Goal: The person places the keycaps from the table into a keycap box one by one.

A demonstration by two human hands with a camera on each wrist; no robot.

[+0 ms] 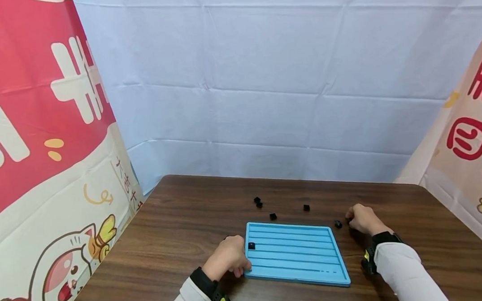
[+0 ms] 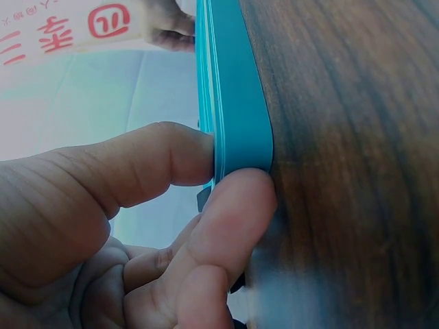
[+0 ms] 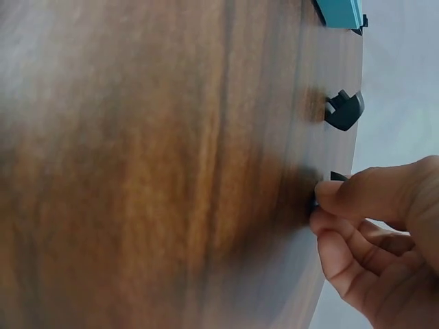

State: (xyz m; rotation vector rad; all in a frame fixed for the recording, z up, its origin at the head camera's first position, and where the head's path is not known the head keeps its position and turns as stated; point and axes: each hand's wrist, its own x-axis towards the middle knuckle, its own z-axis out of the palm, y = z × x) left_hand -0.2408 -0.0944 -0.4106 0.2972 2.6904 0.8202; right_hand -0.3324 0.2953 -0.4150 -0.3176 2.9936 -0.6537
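A shallow light-blue tray [image 1: 292,256] with raised parallel ridges lies on the table. My left hand [image 1: 228,257] pinches its near-left corner, thumb on the rim and a finger against the side wall [image 2: 243,123]. One black keycap [image 1: 251,245] sits inside the tray near its left edge. Right of the tray, my right hand [image 1: 364,218] is low at the tabletop. Its thumb and fingertips pinch a small black keycap [image 3: 338,177], mostly hidden by the fingers. Close by, another black keycap [image 1: 338,224] lies tipped, its hollow underside partly showing in the right wrist view.
Several loose black keycaps lie beyond the tray, including a pair [image 1: 257,202] close together, one near the tray's far rim [image 1: 273,216] and one farther right [image 1: 306,207]. The brown wooden table [image 1: 179,225] ends at a pale blue cloth [image 1: 263,100]. Printed cloths hang at both sides.
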